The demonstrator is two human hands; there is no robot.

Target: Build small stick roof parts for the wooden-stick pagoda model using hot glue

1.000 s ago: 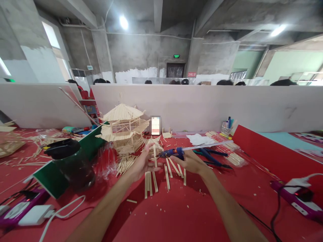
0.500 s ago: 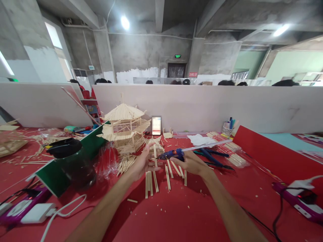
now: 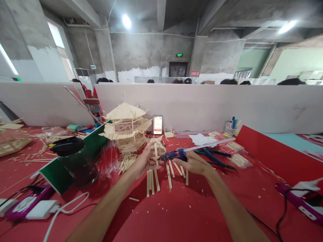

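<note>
Upright in my left hand (image 3: pixel 145 161) is a thin pale wooden stick (image 3: pixel 156 152), pinched between the fingers. My right hand (image 3: pixel 195 163) grips a blue hot glue gun (image 3: pixel 174 154), its nozzle pointing left close to the stick; I cannot tell whether they touch. A long clear glue stick (image 3: pixel 209 144) juts out of the back of the gun. Behind my left hand sits a small wooden stick roof (image 3: pixel 161 144), partly hidden. Several loose sticks (image 3: pixel 169 176) lie on the red table below the hands. Beyond them stands a tiered stick pavilion (image 3: pixel 126 124).
A dark lidded jug (image 3: pixel 75 164) stands at left beside a green board (image 3: pixel 54 176). Pliers (image 3: pixel 214 156) and bagged sticks (image 3: pixel 237 156) lie at right. A phone (image 3: pixel 157 125) leans on the white partition (image 3: pixel 196 104). Purple power strips (image 3: pixel 300 203) with cables flank both sides.
The whole view has shifted slightly. The glue gun's nozzle sits a little farther right of the stick. Both hands keep their holds.
</note>
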